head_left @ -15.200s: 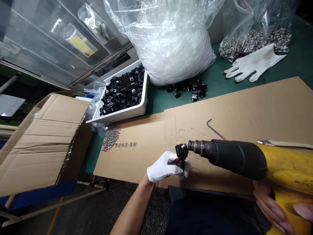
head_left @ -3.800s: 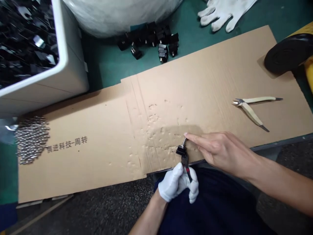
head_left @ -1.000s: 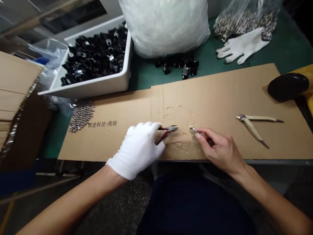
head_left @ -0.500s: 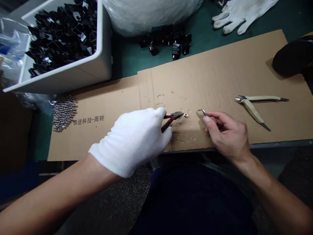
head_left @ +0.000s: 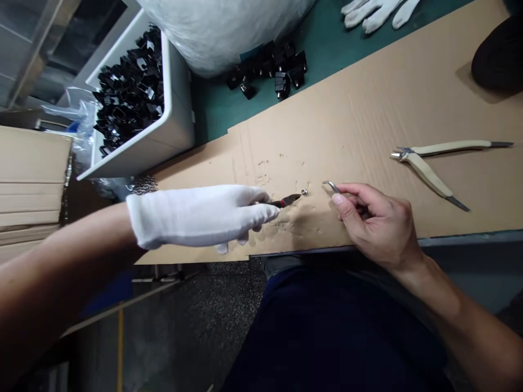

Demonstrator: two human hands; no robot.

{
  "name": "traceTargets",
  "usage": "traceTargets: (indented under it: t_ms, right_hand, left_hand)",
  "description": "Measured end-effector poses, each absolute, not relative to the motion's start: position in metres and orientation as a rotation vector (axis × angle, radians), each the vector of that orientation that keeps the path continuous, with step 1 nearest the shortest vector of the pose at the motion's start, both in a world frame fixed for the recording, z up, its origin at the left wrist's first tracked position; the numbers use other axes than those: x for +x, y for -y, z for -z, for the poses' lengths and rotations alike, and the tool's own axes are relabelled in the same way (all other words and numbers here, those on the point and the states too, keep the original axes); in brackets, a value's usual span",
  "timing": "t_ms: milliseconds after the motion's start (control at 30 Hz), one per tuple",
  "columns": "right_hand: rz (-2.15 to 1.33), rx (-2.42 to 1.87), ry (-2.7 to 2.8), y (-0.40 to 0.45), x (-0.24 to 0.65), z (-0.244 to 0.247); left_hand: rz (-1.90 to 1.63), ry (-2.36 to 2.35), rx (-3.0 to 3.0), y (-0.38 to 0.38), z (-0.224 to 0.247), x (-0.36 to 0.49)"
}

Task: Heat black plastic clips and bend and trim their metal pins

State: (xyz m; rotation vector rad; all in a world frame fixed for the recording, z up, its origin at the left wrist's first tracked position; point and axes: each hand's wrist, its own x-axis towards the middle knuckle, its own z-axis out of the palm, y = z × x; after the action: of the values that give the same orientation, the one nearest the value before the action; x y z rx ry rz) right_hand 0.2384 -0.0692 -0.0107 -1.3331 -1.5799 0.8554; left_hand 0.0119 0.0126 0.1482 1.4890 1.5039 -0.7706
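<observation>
My left hand (head_left: pixel 208 215), in a white glove, is closed on red-and-black pliers (head_left: pixel 288 201) above the cardboard sheet (head_left: pixel 351 120). The jaws of the pliers point right and look closed, their tip at a small metal ring-like part (head_left: pixel 303 192). Bare and closed, my right hand (head_left: pixel 376 220) pinches a small bent metal piece (head_left: pixel 331 186) between thumb and forefinger, a short way right of the ring-like part. Whether the pliers grip that part cannot be made out.
A white bin (head_left: pixel 177 109) full of black parts stands at the back left. Loose black parts (head_left: pixel 281 83) lie behind the cardboard. Cream-handled pliers (head_left: pixel 429 173) lie open at right. Small metal parts (head_left: pixel 144 184), a white glove (head_left: pixel 373 15) and a dark round object (head_left: pixel 499 57) are around.
My left hand has turned flatter, and the jaws of its pliers have closed. The camera view has tilted and shifted. My right hand still holds the bent metal piece.
</observation>
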Motion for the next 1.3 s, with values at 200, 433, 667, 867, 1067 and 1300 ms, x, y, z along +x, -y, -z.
traceTargets:
  t_ms: [200, 433, 667, 867, 1067, 1300]
  right_hand:
    - [-0.863, -1.287, 1.549, 0.069, 0.239, 0.013]
    - [-0.823, -1.261, 1.536, 0.069, 0.239, 0.012]
    - [-0.83, -1.226, 1.526, 0.067, 0.24, 0.012]
    - [-0.83, -1.216, 1.534, 0.067, 0.241, 0.013]
    - [-0.826, -1.207, 1.525, 0.068, 0.241, 0.013]
    - [-0.814, -1.218, 1.524, 0.068, 0.24, 0.012]
  left_hand:
    - [0.859, -1.622, 1.275, -0.029, -0.157, 0.03]
    - [0.863, -1.539, 1.311, -0.036, -0.156, 0.034]
    - [0.959, -1.565, 1.321, -0.037, -0.16, 0.046]
    - [0.9, -1.547, 1.298, -0.036, -0.158, 0.046]
    - [0.849, -1.564, 1.303, -0.033, -0.151, 0.043]
    - [0.898, -1.523, 1.368, -0.032, -0.143, 0.036]
